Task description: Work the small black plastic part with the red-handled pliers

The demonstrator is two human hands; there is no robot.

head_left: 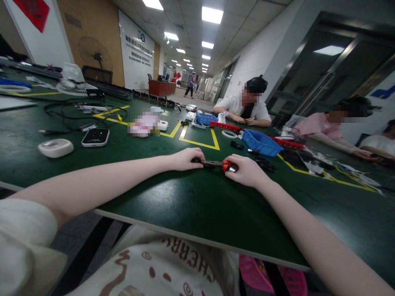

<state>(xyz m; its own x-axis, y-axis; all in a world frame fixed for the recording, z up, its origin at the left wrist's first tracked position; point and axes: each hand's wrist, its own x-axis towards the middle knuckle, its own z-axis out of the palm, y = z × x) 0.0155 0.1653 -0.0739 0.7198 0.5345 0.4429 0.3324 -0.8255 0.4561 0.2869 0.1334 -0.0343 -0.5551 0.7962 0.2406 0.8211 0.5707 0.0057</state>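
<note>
My right hand [247, 170] is closed around the red handles of a pair of pliers [212, 163], whose metal jaws point left. Between the fingers of my left hand [187, 159] is a small black part [195, 160]; its exact kind I cannot make out. The plier jaws meet this part at my left fingertips, and whether they grip it is too small to tell. Both hands are just above the green table [185, 197], near its front edge.
Beyond my hands stand blue bins [262, 142] and small black parts [237, 144]. A phone [145, 124], a black-topped device [95, 137] and a white rounded case [55, 148] lie to the left. Co-workers [247, 105] sit along the far right side.
</note>
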